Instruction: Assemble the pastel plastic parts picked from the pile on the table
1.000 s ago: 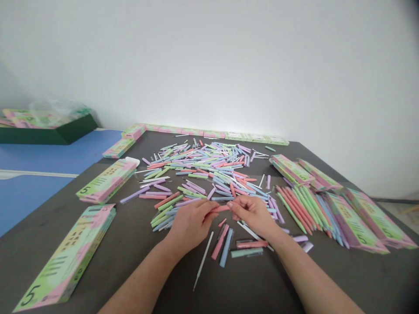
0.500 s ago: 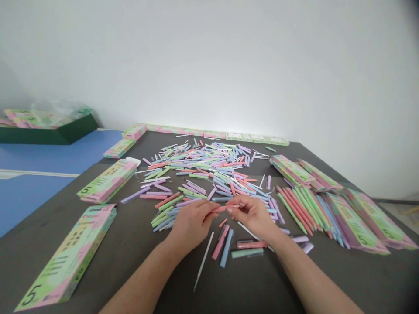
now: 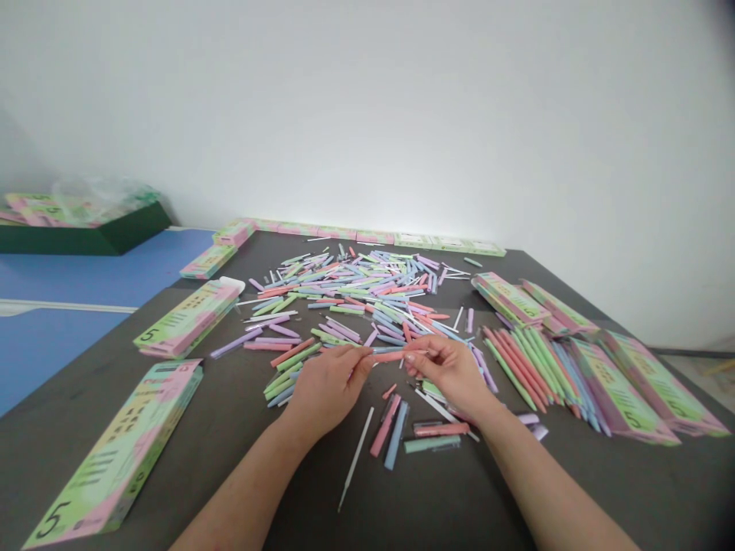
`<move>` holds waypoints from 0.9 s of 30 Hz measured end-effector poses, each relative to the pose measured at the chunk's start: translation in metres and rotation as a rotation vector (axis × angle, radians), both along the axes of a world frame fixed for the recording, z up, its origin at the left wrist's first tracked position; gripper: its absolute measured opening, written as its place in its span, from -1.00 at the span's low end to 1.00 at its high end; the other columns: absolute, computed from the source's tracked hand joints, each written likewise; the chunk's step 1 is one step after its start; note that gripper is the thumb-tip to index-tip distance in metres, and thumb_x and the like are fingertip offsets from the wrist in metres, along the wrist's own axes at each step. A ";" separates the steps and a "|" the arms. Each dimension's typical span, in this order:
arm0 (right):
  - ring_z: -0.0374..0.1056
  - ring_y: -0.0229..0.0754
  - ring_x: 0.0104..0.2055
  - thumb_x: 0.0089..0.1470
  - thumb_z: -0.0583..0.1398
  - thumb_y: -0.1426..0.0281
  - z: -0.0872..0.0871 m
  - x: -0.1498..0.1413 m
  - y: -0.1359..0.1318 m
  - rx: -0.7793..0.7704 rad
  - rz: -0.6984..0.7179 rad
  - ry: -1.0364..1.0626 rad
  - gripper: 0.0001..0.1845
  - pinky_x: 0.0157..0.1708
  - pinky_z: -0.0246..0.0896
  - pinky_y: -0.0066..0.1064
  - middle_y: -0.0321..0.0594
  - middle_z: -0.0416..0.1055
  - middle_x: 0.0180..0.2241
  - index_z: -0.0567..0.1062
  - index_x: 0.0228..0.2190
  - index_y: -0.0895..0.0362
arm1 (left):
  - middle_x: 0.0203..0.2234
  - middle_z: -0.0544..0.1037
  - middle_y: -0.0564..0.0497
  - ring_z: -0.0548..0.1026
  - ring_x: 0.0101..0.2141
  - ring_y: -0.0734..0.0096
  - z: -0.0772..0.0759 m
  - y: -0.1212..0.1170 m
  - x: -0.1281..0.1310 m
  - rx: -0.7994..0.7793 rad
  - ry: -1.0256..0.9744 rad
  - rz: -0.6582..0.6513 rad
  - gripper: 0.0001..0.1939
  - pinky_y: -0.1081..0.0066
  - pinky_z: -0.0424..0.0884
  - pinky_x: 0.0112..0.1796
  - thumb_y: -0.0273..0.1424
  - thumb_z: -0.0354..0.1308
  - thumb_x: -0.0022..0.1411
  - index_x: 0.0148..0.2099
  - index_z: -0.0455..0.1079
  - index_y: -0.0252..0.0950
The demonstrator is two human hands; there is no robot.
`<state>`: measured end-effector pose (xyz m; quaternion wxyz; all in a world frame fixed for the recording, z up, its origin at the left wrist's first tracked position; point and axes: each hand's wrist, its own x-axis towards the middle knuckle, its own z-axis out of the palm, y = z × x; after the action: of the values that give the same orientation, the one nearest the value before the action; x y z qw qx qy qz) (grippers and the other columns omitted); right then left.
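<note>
Between my two hands lies a coral pen barrel point(image 3: 390, 357), held level above the dark table. My left hand point(image 3: 330, 383) pinches its left end with thumb and fingers. At the other end, the fingertips of my right hand point(image 3: 451, 371) close on the barrel and partly hide it. Below them on the table are a small coral tip point(image 3: 389, 391), a pink pen cap point(image 3: 385, 426), a blue pen cap point(image 3: 397, 435), a coral cap point(image 3: 442, 430) and a green cap point(image 3: 432, 444). A thin white refill point(image 3: 356, 459) lies nearer to me.
Beyond my hands spreads a heap of pastel pen parts point(image 3: 356, 275). Coral, green and blue pens point(image 3: 534, 360) lie in a row at right, beside printed boxes point(image 3: 617, 390). More boxes point(image 3: 115, 451) line the left side and back edge. A dark green tray point(image 3: 109, 236) stands far left.
My right hand has shifted slightly right, and more of the coral barrel shows between the hands. My left hand has moved a little left. The loose parts below are unchanged.
</note>
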<state>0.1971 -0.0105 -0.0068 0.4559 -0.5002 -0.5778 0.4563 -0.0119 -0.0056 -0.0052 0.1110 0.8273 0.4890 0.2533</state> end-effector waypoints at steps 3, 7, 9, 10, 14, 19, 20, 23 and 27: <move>0.41 -0.24 -0.52 -0.06 0.29 0.19 0.001 0.004 0.001 -0.006 -0.004 0.017 -0.69 -0.49 0.31 -0.41 -0.24 0.49 -0.57 0.55 -0.36 0.18 | -0.21 0.58 -0.05 0.52 -0.20 0.28 -0.002 0.002 0.001 -0.025 -0.031 -0.017 -0.71 0.31 0.38 -0.17 -0.35 -0.08 0.34 -0.13 0.47 -0.26; 0.41 -0.23 -0.51 -0.04 0.27 0.14 0.003 0.006 0.002 0.002 0.034 0.036 -0.65 -0.48 0.33 -0.38 -0.21 0.50 -0.55 0.56 -0.35 0.18 | -0.25 0.57 -0.08 0.50 -0.23 0.30 -0.004 0.004 0.003 -0.021 -0.115 -0.008 -0.74 0.34 0.38 -0.19 -0.39 -0.04 0.32 -0.15 0.47 -0.31; 0.41 -0.23 -0.49 -0.02 0.26 0.14 0.003 0.006 0.002 0.001 0.059 0.044 -0.65 -0.46 0.34 -0.38 -0.20 0.50 -0.53 0.57 -0.34 0.18 | -0.27 0.57 -0.08 0.50 -0.24 0.31 -0.003 0.004 0.003 0.000 -0.150 -0.005 -0.76 0.36 0.38 -0.21 -0.40 -0.02 0.31 -0.17 0.48 -0.32; 0.41 -0.24 -0.48 -0.01 0.25 0.14 0.002 0.006 0.002 -0.003 0.068 0.049 -0.65 -0.45 0.34 -0.39 -0.20 0.50 -0.52 0.56 -0.33 0.18 | -0.29 0.57 -0.08 0.50 -0.25 0.32 -0.003 0.004 0.003 0.012 -0.166 -0.008 -0.77 0.37 0.38 -0.22 -0.40 -0.01 0.30 -0.17 0.48 -0.32; 0.39 -0.26 -0.53 -0.01 0.26 0.14 -0.002 0.004 0.004 -0.024 0.053 0.101 -0.66 -0.49 0.33 -0.42 -0.23 0.49 -0.55 0.55 -0.35 0.18 | -0.33 0.56 -0.06 0.50 -0.28 0.33 -0.001 0.003 0.003 0.042 -0.213 -0.011 -0.79 0.38 0.39 -0.23 -0.42 0.03 0.28 -0.19 0.50 -0.31; 0.39 -0.27 -0.57 -0.06 0.28 0.11 -0.003 0.001 0.005 -0.065 0.029 0.140 -0.64 -0.52 0.33 -0.43 -0.22 0.50 -0.57 0.55 -0.40 0.18 | -0.28 0.55 -0.09 0.49 -0.24 0.32 -0.002 0.003 0.003 0.081 -0.270 -0.039 -0.82 0.36 0.40 -0.18 -0.46 0.08 0.24 -0.19 0.50 -0.30; 0.40 -0.26 -0.57 -0.07 0.29 0.11 -0.002 0.001 0.005 -0.067 0.020 0.142 -0.63 -0.52 0.34 -0.42 -0.21 0.50 -0.57 0.55 -0.41 0.18 | -0.28 0.55 -0.08 0.49 -0.23 0.32 -0.002 0.003 0.003 0.087 -0.276 -0.042 -0.83 0.36 0.40 -0.17 -0.46 0.08 0.23 -0.19 0.50 -0.29; 0.40 -0.25 -0.56 -0.08 0.29 0.10 0.000 0.002 0.004 -0.055 0.001 0.144 -0.62 -0.52 0.34 -0.42 -0.20 0.51 -0.56 0.55 -0.41 0.18 | -0.25 0.56 -0.06 0.49 -0.20 0.30 -0.003 0.004 0.002 0.085 -0.277 -0.020 -0.83 0.33 0.40 -0.13 -0.43 0.13 0.20 -0.17 0.49 -0.27; 0.41 -0.25 -0.54 -0.09 0.29 0.10 0.003 0.005 0.004 -0.037 -0.019 0.133 -0.63 -0.49 0.35 -0.41 -0.21 0.50 -0.57 0.55 -0.41 0.18 | -0.12 0.52 -0.11 0.46 -0.09 0.21 -0.004 0.007 0.000 0.040 -0.258 0.090 -0.67 0.25 0.38 -0.08 -0.26 0.11 0.21 -0.02 0.41 -0.29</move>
<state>0.2018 -0.0065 -0.0038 0.4880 -0.4827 -0.5329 0.4948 -0.0118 0.0018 -0.0089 0.1450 0.7672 0.5020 0.3721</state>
